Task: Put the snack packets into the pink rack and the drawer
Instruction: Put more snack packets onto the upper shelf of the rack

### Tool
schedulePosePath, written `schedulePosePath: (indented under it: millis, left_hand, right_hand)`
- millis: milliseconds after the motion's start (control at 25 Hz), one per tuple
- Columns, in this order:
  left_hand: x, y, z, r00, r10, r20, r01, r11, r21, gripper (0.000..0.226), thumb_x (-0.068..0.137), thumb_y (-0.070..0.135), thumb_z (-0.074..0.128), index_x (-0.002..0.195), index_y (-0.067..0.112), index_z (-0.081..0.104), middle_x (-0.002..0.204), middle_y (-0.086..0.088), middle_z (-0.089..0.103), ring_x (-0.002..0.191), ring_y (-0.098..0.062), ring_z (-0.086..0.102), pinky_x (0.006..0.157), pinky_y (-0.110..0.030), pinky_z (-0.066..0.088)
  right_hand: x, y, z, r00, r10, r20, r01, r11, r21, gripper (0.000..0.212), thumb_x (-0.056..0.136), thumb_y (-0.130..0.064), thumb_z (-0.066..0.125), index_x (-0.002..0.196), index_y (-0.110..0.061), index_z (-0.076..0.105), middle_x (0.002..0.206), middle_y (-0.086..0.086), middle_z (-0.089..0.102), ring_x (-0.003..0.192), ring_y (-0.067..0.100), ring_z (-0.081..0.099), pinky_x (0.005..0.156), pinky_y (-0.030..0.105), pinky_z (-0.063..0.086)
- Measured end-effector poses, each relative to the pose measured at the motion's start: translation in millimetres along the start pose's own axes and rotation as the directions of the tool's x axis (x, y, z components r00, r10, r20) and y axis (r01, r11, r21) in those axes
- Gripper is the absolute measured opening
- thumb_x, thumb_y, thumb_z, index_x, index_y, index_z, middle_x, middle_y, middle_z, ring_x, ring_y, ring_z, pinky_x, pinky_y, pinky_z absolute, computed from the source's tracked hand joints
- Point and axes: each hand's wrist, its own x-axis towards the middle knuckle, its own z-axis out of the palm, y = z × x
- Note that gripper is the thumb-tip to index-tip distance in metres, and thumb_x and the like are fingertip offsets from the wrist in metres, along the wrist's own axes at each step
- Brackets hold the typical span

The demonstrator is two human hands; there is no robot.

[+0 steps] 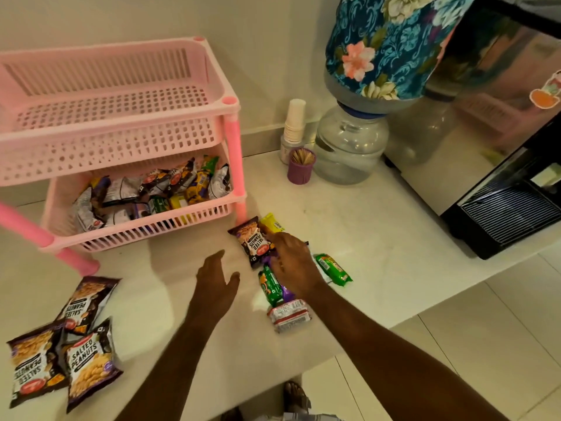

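The pink rack point(121, 141) stands on the white table point(349, 226); its upper shelf is bare, its lower basket holds many snack packets point(158, 192). The right hand point(293, 264) lies over a small pile of packets near the rack's foot — its fingers touch a salted peanuts packet point(252, 238), but a firm grip I cannot tell. The left hand point(215, 284) hovers beside, fingers spread open. Three peanut packets point(69, 344) lie at the table's near left.

The right hand point(291, 262) covers part of the purple packet point(287, 291) beneath it. The pink rack point(121, 123) runs off the left edge. The left hand point(217, 282) is motion-blurred.
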Motion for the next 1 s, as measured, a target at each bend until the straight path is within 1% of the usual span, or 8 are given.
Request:
schedulePosePath:
  millis: [120,240,400,480,600,680,800,1000]
  left_hand:
    - [-5.3,19.2,26.4,0.995,-0.062,0.078,0.068,0.995,-0.074,0.062,0.093,0.027,0.069,0.148,0.016,0.042,0.148,-0.007,0.046,0.132,-0.030,0.051,0.109,-0.048,0.045]
    - [-8.0,39.5,45.8,0.988,-0.111,0.105,0.117,0.992,-0.055,0.062,0.091,0.031,0.069,0.146,0.016,0.043,0.145,-0.008,0.049,0.130,-0.031,0.050,0.106,-0.045,0.046]
    - [-15.5,63.1,63.0,0.996,0.023,0.087,-0.035,0.991,0.133,0.064,0.086,0.030,0.071,0.143,0.019,0.045,0.137,-0.007,0.054,0.124,-0.031,0.051,0.100,-0.045,0.046]
    - [-15.4,73.3,70.3,0.991,0.088,0.097,-0.106,0.975,0.196,0.067,0.082,0.031,0.071,0.144,0.024,0.045,0.136,-0.005,0.055,0.122,-0.031,0.052,0.100,-0.045,0.045]
    - [-11.7,86.6,86.2,0.981,0.145,0.133,-0.181,0.929,0.322,0.075,0.081,0.040,0.070,0.149,0.025,0.042,0.143,0.000,0.051,0.131,-0.027,0.047,0.107,-0.044,0.039]
    - [-7.6,95.2,97.9,0.982,0.135,0.132,-0.176,0.910,0.374,0.072,0.082,0.050,0.067,0.145,0.023,0.045,0.145,0.001,0.050,0.135,-0.025,0.043,0.112,-0.044,0.033]
    - [0.2,107.4,109.6,0.985,0.135,0.107,-0.168,0.891,0.423,0.065,0.085,0.058,0.062,0.138,0.022,0.048,0.141,-0.001,0.052,0.134,-0.026,0.042,0.109,-0.046,0.031]
    - [15.5,121.9,119.7,0.974,0.067,0.215,-0.166,0.856,0.489,0.087,0.077,0.065,0.068,0.148,0.024,0.038,0.145,-0.002,0.050,0.138,-0.029,0.035,0.110,-0.051,0.028]
  right_hand:
    - [-15.4,39.6,-12.9,0.995,0.093,0.033,-0.092,0.995,-0.045,0.053,0.092,-0.028,0.060,0.143,-0.021,0.046,0.137,0.002,0.056,0.124,0.022,0.053,0.107,0.040,0.042]
    - [-27.2,72.0,-24.6,0.988,0.140,0.059,-0.135,0.988,-0.071,0.060,0.090,-0.040,0.062,0.145,-0.021,0.048,0.139,0.001,0.057,0.128,0.023,0.053,0.109,0.038,0.036]
    - [-40.1,94.5,-31.8,0.976,0.178,0.124,-0.166,0.981,-0.099,0.067,0.085,-0.048,0.064,0.146,-0.026,0.046,0.142,-0.004,0.055,0.133,0.019,0.050,0.111,0.038,0.031]
    - [-46.5,102.0,-32.3,0.961,0.225,0.161,-0.211,0.972,-0.098,0.069,0.085,-0.046,0.062,0.148,-0.027,0.043,0.146,-0.003,0.051,0.134,0.021,0.048,0.111,0.039,0.030]
    - [-55.7,112.7,-31.4,0.939,0.272,0.210,-0.260,0.962,-0.085,0.071,0.084,-0.043,0.062,0.149,-0.027,0.039,0.149,-0.002,0.046,0.135,0.025,0.047,0.111,0.043,0.032]
    - [-60.3,119.0,-31.0,0.926,0.295,0.234,-0.288,0.955,-0.068,0.074,0.083,-0.039,0.064,0.150,-0.026,0.037,0.150,0.001,0.045,0.134,0.027,0.047,0.110,0.045,0.035]
    - [-64.7,128.1,-28.9,0.918,0.309,0.250,-0.310,0.950,-0.037,0.072,0.089,-0.032,0.066,0.152,-0.018,0.035,0.148,0.008,0.046,0.132,0.030,0.049,0.110,0.043,0.041]
    - [-71.8,135.6,-27.0,0.932,0.267,0.244,-0.291,0.954,0.067,0.064,0.096,-0.017,0.059,0.154,-0.009,0.032,0.147,0.013,0.048,0.132,0.032,0.048,0.110,0.038,0.039]
